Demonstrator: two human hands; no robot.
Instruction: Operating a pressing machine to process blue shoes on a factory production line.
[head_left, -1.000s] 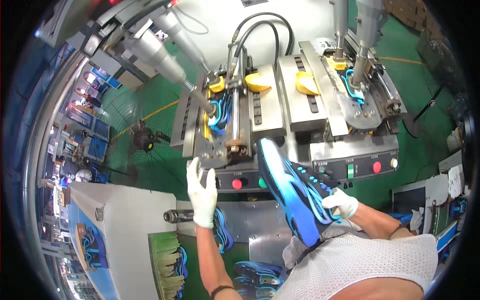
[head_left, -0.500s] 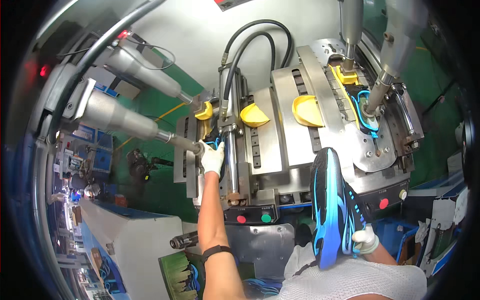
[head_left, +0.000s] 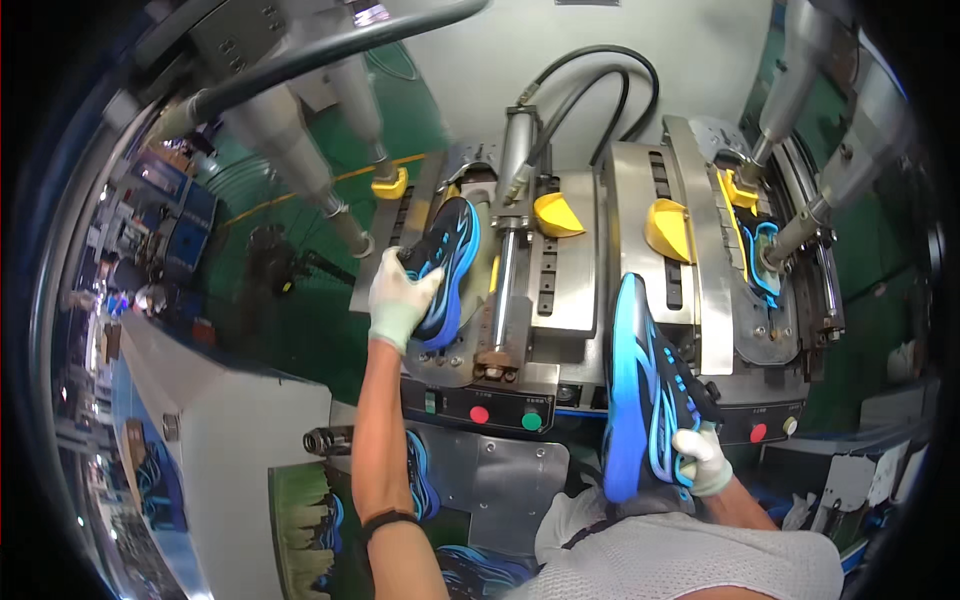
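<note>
My left hand (head_left: 402,298), in a white glove, grips a black and blue sneaker (head_left: 448,272) by its upper, over the left station of a metal press (head_left: 570,290). Its blue sole is turned to the right. My gloved right hand (head_left: 705,462) holds a second sneaker (head_left: 640,390) at its heel end, toe pointing away from me and blue sole to the left, in front of the press. At the right station another shoe (head_left: 762,255) sits under a yellow pad (head_left: 741,190) and a metal press rod (head_left: 800,240).
Two yellow cups (head_left: 558,215) stand on the middle plates. Left press rods (head_left: 362,240) hang beside my left hand. Red and green buttons (head_left: 480,414) line the front panel. More blue shoes (head_left: 480,570) lie below, near a green brush-edged panel (head_left: 300,530).
The left rods and yellow pad have lifted off the left station. My left hand now holds the shoe from there, raised. My right hand's sneaker has shifted slightly left in view.
</note>
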